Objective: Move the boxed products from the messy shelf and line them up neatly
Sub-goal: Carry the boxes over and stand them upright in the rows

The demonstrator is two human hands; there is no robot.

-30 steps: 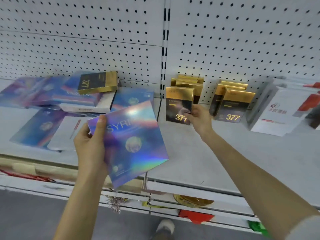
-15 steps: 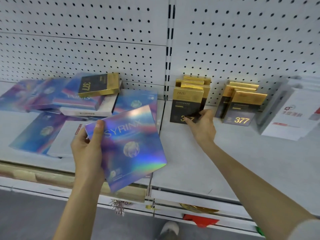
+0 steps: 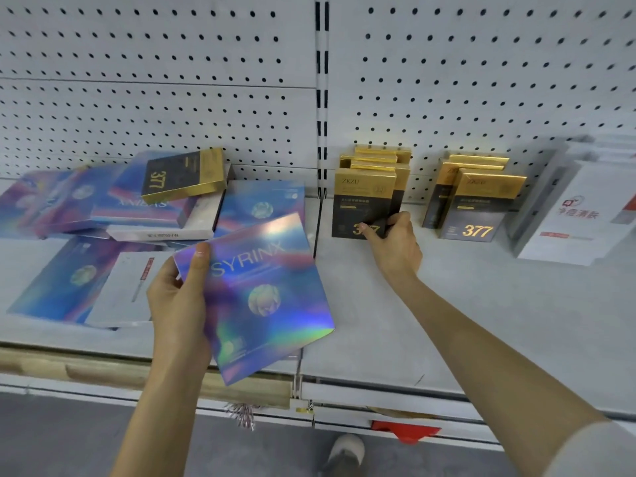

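My left hand (image 3: 179, 301) grips a flat holographic SYRINX box (image 3: 261, 297) by its left edge, thumb on the front, above the shelf's front edge. My right hand (image 3: 395, 246) holds the lower right corner of an upright black-and-gold 377 box (image 3: 361, 201), the front one of a short row standing on the right shelf (image 3: 447, 304). A second row of 377 boxes (image 3: 478, 208) stands just to the right. On the left shelf (image 3: 27, 266) lies a jumble of holographic boxes (image 3: 69, 280), with one 377 box (image 3: 182, 175) flat on top.
White boxes with red print (image 3: 578, 215) stand at the far right of the shelf. A pegboard wall (image 3: 481, 80) backs both shelves, split by a slotted upright (image 3: 321, 98). Below is a lower shelf with red packaging (image 3: 406, 432), and a shoe (image 3: 346, 452) on the grey floor.
My right hand has pushed the front 377 box back and upright against its row. The left hand keeps hold of the SYRINX box in much the same place.
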